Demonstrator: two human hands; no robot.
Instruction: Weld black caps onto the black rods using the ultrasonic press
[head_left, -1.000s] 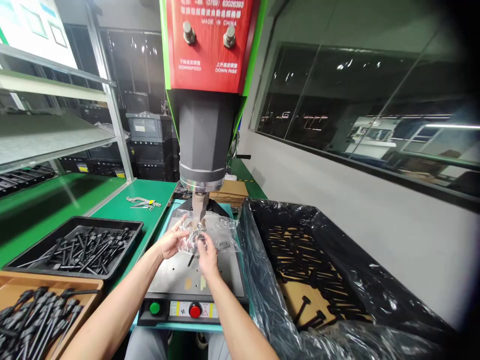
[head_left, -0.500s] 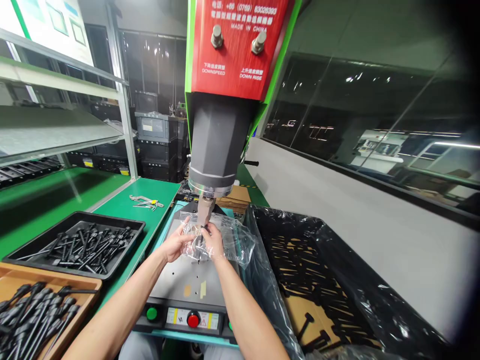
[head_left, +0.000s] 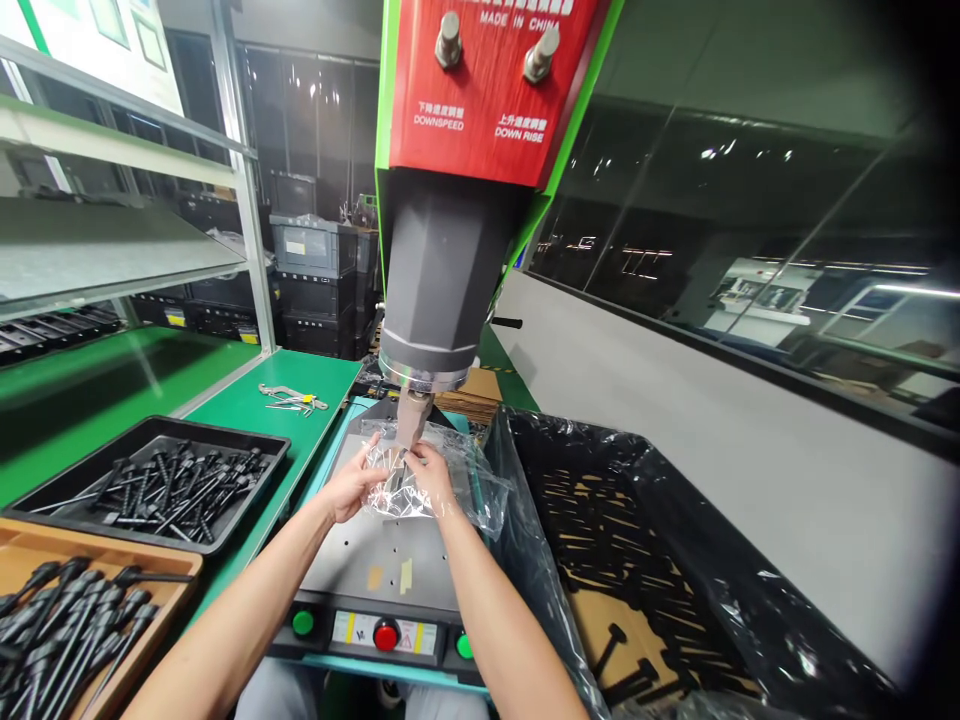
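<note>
Under the tapered metal horn (head_left: 412,415) of the press, both hands are at work beside a crinkled clear plastic film (head_left: 489,503). My left hand (head_left: 351,489) is left of the horn, its thumb and forefinger spread apart against the film. To the right, my right hand (head_left: 433,478) has its fingers bent together at a small black part (head_left: 406,462) just below the horn tip. Fingers and shiny film partly hide that part. Beneath lies the grey metal base plate (head_left: 367,560), with small holes and tape pieces.
At left, a black tray (head_left: 281,455) and an orange-brown tray (head_left: 180,590) hold black stemmed parts. A film-lined bin (head_left: 645,450) with rows of similar parts on cardboard stands at right. Red (head_left: 386,635) and green (head_left: 303,622) buttons line the base front. Pliers (head_left: 289,395) lie behind the trays.
The view has tilted slightly, shifting the press head up and right in the picture. My right hand's fingers have moved a little; my left hand stays nearly where it was.
</note>
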